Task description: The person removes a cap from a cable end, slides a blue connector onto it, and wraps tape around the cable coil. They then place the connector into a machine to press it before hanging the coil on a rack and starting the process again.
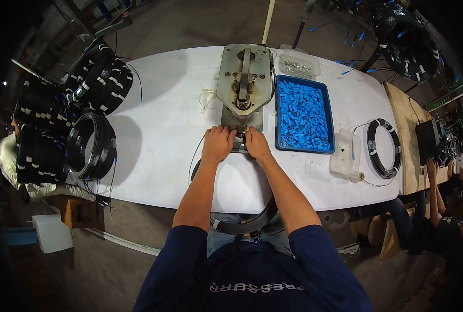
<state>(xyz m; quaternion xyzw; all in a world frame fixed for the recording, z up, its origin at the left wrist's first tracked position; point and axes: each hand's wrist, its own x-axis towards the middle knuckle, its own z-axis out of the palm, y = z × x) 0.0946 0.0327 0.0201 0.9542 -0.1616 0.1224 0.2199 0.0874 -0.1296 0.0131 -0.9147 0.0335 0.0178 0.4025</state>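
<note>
A metal hand press (244,78) stands upright in the middle of the white table, its lever and spring facing me. At the foot of the press, my left hand (218,144) and my right hand (257,143) meet from either side, fingers bent and closed at the press's lower jaw. Whatever the fingertips grip is small and hidden between them. A coil of black cable (247,226) hangs over the table's front edge onto my lap, its upper part passing under my wrists. To the right of the press sits a blue tray (331,125) full of small blue connector pieces.
Stacked black cable coils (99,78) fill the left end. Behind the blue tray is a clear box (300,66) of small metal parts; another clear box (346,156) and a single cable coil (383,148) lie at right. A co-worker's arm (434,187) reaches over the wooden table (405,135).
</note>
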